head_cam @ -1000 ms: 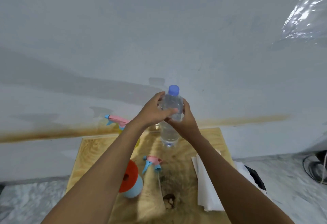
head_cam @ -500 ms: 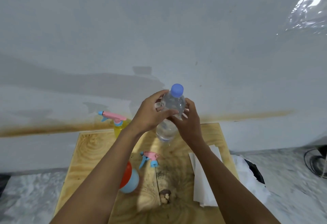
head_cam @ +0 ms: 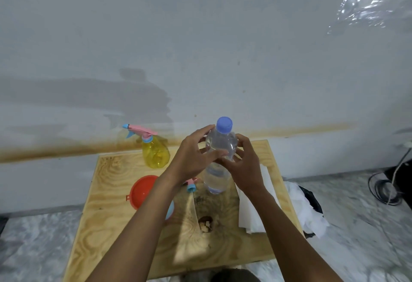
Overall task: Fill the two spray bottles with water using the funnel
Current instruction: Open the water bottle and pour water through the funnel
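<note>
A clear water bottle [head_cam: 219,148] with a blue cap stands upright over the middle of the wooden table [head_cam: 111,214]. My left hand [head_cam: 191,156] and my right hand [head_cam: 244,165] both grip its upper body. A yellow spray bottle [head_cam: 156,152] with a pink and blue trigger head stands at the table's back left. An orange funnel [head_cam: 142,189] sits in a light blue spray bottle [head_cam: 169,211], mostly hidden behind my left forearm. A loose pink and blue spray head [head_cam: 191,185] lies beside the water bottle's base.
White paper towels [head_cam: 252,212] lie on the table's right side, partly under my right arm. More crumpled white paper and a black bag [head_cam: 310,201] sit on the floor to the right. Black cables [head_cam: 383,190] lie further right. A pale wall rises directly behind the table.
The camera has tilted down, showing more of the table. Both hands still hold the water bottle, which has come down nearer the table and stands more upright.
</note>
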{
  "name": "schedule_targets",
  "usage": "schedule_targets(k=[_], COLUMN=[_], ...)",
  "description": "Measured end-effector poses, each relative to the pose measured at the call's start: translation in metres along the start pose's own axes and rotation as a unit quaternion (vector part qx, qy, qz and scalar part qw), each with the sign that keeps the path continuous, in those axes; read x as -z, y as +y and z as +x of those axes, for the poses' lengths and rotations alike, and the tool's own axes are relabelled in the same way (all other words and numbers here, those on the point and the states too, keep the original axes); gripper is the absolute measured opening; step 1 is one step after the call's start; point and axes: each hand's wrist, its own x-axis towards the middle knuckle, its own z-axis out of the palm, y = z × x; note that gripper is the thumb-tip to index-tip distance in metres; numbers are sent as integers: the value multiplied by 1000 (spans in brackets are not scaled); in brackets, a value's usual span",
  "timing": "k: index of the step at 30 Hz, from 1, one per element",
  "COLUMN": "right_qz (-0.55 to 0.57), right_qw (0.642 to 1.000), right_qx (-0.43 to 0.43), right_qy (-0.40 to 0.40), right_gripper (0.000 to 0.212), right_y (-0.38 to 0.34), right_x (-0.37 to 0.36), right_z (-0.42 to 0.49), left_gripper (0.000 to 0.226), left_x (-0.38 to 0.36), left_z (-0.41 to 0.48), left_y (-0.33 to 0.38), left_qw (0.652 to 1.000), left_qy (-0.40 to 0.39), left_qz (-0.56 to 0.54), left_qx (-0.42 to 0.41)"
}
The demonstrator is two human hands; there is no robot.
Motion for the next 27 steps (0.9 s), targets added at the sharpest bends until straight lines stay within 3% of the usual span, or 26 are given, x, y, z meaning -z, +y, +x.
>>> schedule_targets(k=[6, 12, 14, 18, 21, 27], right_qz=[-19, -115, -147, -124, -160, -334], right_qw=[999, 977, 976, 991, 986, 939], right_qx=[8, -34, -34, -16, 19, 40], right_qy=[-27, -178, -159, -41, -38, -72], right_gripper=[75, 73, 56, 30, 34, 46], right_y=[3, -16, -30, -71, -98, -121], right_x=[-5, 43, 67, 84, 67, 31], right_z=[-5, 1, 5, 12, 14, 21], left_gripper=[66, 65, 58, 60, 66, 54], left_x=[6, 1, -1, -6, -12, -29], left_z=[-8, -7, -6, -8, -9, -9], left_y=[-6, -13, -15, -15, -4, 6], left_qw=[1000, 1000, 1000, 1000, 999, 994], left_qy=[-4, -7, -5, 12, 32, 105], left_qz=[-9, 1, -1, 4, 27, -12], left_qx=[10, -10, -8, 8, 1, -16])
